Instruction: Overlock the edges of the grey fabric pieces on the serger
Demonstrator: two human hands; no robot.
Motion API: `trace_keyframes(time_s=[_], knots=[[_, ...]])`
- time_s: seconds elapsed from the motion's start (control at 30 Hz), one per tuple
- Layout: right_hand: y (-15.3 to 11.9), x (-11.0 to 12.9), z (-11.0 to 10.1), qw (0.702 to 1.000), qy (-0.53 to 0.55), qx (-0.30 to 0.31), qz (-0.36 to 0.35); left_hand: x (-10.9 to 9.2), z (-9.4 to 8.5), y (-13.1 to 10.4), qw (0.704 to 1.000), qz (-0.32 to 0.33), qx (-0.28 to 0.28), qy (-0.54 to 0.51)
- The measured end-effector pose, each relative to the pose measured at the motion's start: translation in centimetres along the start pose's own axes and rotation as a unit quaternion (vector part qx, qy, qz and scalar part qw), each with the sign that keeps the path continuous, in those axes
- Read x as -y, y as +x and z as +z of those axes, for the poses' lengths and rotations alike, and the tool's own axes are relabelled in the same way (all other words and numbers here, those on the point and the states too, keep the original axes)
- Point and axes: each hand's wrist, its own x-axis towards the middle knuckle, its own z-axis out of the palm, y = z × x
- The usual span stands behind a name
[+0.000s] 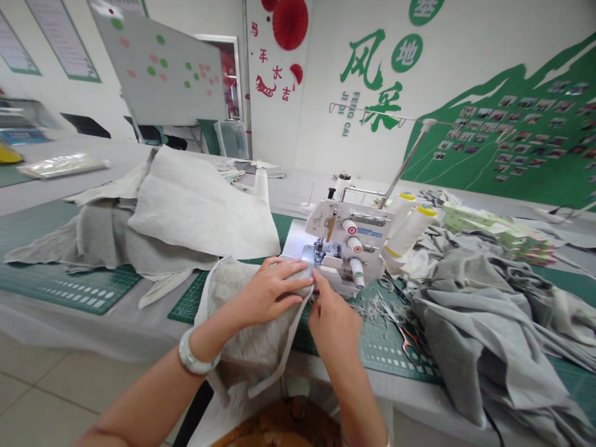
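A white overlock sewing machine (pixel 347 245) stands on the table with its lamp lit. A grey cloth piece with pale edges (pixel 254 344) runs from the machine's needle area down over the table's front edge. My left hand (pixel 274 288) lies on this cloth, fingers stretched out and pressing it just in front of the presser foot. At the cloth's right edge, close to the foot, my right hand (pixel 333 316) has its index finger extended and its other fingers curled in on the edge. Its thumb is mostly hidden.
Grey and white cloth pieces (pixel 200 205) lie piled on the left. More grey cloth (pixel 488 329) is heaped on the right. Orange-handled scissors (pixel 405 338) and thread scraps (pixel 375 309) lie on the green cutting mat (pixel 395 363). Thread cones (pixel 412 226) stand behind the machine.
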Motion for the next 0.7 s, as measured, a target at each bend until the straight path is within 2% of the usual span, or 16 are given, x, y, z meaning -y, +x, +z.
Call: trace_keyframes(time_s=[0.23,0.4,0.47,0.57,0.63,0.7], knots=[[0.2,0.1,0.5,1.000,-0.004,-0.009,0.012,0.6,0.1,-0.1,0.997,-0.025,-0.028,-0.069],[0.2,0.0,0.5,1.000,-0.008,-0.012,0.008,0.9,-0.7,0.3,0.976,-0.029,-0.122,-0.177],[0.2,0.1,0.4,1.000,-0.013,-0.008,0.011,1.6,-1.2,1.3,0.952,-0.061,-0.183,-0.239],[0.3,0.3,0.2,1.000,-0.019,0.002,0.023,3.5,-1.8,3.9,0.894,-0.165,-0.265,-0.321],[0.3,0.4,0.1,0.999,-0.023,0.005,0.029,5.2,-2.1,6.3,0.848,-0.244,-0.271,-0.384],[0.2,0.4,0.1,0.999,-0.025,0.005,0.030,6.8,-2.3,9.0,0.811,-0.297,-0.218,-0.454]])
